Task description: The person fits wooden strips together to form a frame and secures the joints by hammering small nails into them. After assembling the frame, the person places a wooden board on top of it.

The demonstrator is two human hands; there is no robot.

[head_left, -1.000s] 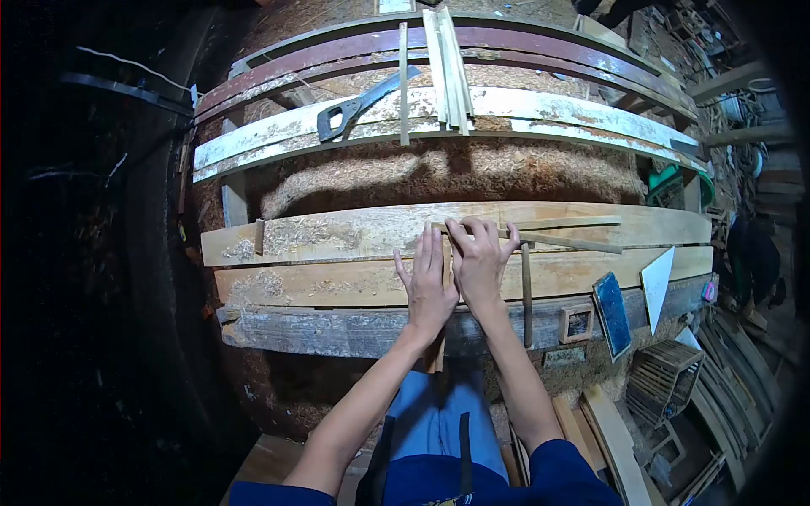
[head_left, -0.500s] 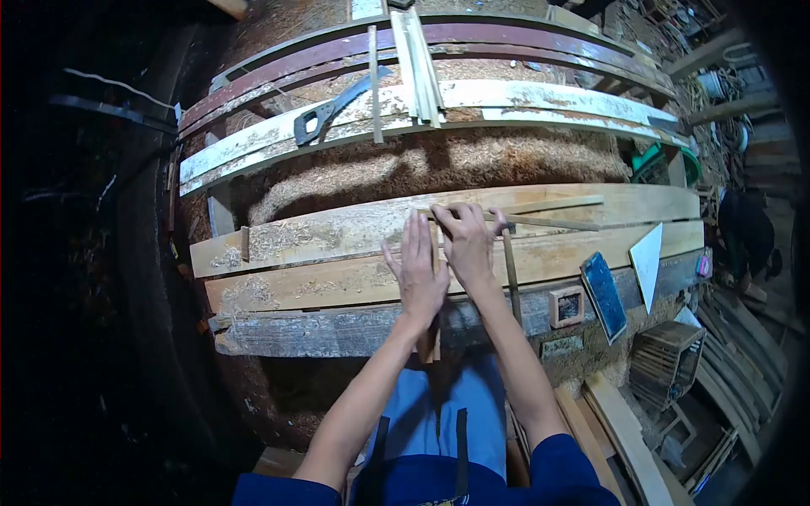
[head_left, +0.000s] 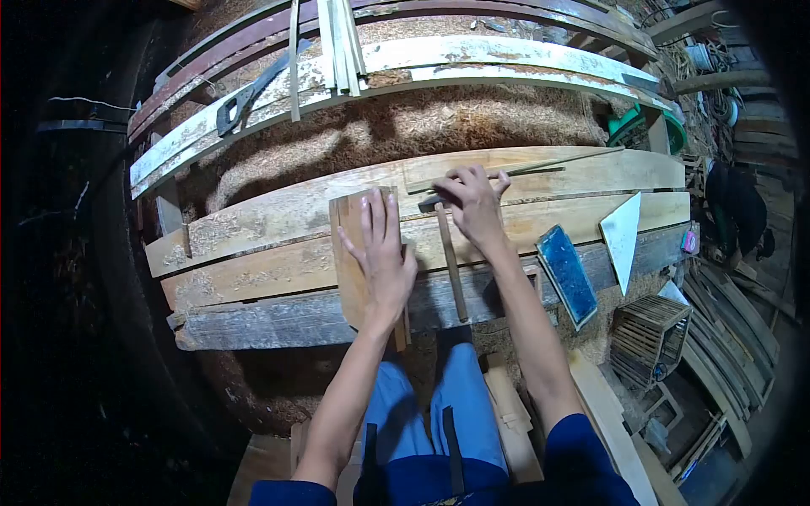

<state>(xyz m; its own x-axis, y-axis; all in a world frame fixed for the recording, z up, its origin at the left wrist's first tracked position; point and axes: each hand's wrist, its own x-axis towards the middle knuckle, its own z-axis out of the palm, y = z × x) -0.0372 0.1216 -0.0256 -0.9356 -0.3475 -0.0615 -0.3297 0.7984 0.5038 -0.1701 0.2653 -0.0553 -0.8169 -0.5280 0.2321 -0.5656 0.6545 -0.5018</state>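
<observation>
A wide wooden board (head_left: 348, 278) lies flat across the plank bench (head_left: 287, 271), and my left hand (head_left: 381, 257) rests on it with the fingers stretched out. To its right, my right hand (head_left: 474, 202) is bent over thin wooden strips (head_left: 540, 167), with fingers curled; what they grip, if anything, is hidden. A narrow stick (head_left: 451, 261) lies between my two hands, pointing toward my body.
Right of my hands are a blue-faced slab (head_left: 567, 274) and a white triangular piece (head_left: 622, 240). A handsaw (head_left: 245, 105) and strips (head_left: 340, 46) lie on the far bench. A slatted crate (head_left: 650, 337) stands at right; a person (head_left: 736, 207) is beyond.
The board under my left hand, earlier seen narrow edge up, now shows its broad face. My hands have moved apart. The whole view has shifted, with the benches now further left.
</observation>
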